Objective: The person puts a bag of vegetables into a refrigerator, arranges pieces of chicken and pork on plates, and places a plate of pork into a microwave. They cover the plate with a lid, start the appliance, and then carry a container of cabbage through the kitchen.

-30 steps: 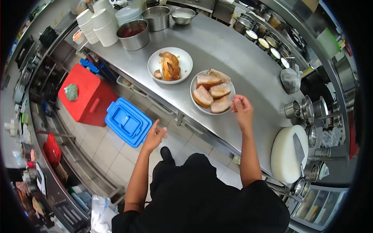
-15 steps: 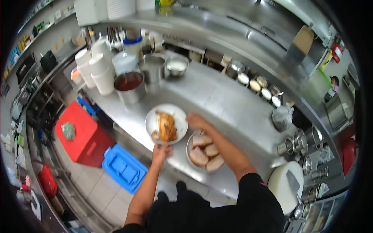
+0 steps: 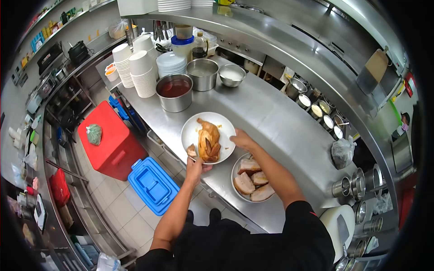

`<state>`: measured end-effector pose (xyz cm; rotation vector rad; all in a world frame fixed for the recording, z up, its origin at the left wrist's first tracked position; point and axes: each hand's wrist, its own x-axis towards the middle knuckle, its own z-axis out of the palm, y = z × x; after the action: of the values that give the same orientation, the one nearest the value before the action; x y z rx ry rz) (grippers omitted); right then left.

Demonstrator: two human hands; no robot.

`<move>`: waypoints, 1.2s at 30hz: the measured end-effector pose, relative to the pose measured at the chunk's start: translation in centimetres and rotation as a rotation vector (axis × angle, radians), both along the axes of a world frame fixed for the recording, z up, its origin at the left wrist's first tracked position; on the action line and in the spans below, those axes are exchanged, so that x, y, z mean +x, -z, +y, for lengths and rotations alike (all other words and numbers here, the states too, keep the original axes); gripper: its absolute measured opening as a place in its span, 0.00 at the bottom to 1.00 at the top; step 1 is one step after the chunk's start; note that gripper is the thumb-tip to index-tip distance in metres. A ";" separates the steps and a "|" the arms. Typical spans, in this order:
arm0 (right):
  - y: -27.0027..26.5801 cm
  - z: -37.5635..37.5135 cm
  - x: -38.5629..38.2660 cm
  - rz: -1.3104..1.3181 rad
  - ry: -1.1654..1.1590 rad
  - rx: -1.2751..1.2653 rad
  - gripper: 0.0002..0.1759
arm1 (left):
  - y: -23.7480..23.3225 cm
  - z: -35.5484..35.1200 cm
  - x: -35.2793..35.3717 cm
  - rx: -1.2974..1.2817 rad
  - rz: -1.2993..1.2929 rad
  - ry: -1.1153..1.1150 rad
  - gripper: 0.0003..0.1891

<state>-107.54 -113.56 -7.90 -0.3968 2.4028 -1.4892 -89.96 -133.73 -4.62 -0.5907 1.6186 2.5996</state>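
Observation:
A white plate [image 3: 195, 129] carries a browned roast chicken piece [image 3: 208, 141]. My left hand [image 3: 195, 167] grips its near rim, and my right hand [image 3: 240, 138] holds its right edge. Just to the right, under my right forearm, a second white plate [image 3: 239, 192] on the steel counter [image 3: 266, 113] holds several slabs of roast pork [image 3: 251, 180].
A pot of red sauce [image 3: 174, 91], a steel pot [image 3: 202, 73], a bowl [image 3: 231, 74] and stacked white bowls [image 3: 143, 73] stand at the counter's back. Sauce containers [image 3: 316, 109] line the right. Red box [image 3: 110, 141] and blue crate [image 3: 153, 185] sit on the floor. A white chopping block [image 3: 339, 228] is at right.
My right hand left the pork plate and crossed over to the chicken plate. My left hand rose from my side to that plate's near rim. The view tilted up.

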 end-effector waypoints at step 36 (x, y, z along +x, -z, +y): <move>-48.8 10.3 6.1 0.136 0.619 -0.187 0.15 | -41.5 2.9 -14.3 -0.252 0.708 0.689 0.25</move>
<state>-101.46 -103.31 40.91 0.2518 2.6413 -1.9988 -104.28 -130.83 36.88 0.8551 1.8478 2.1617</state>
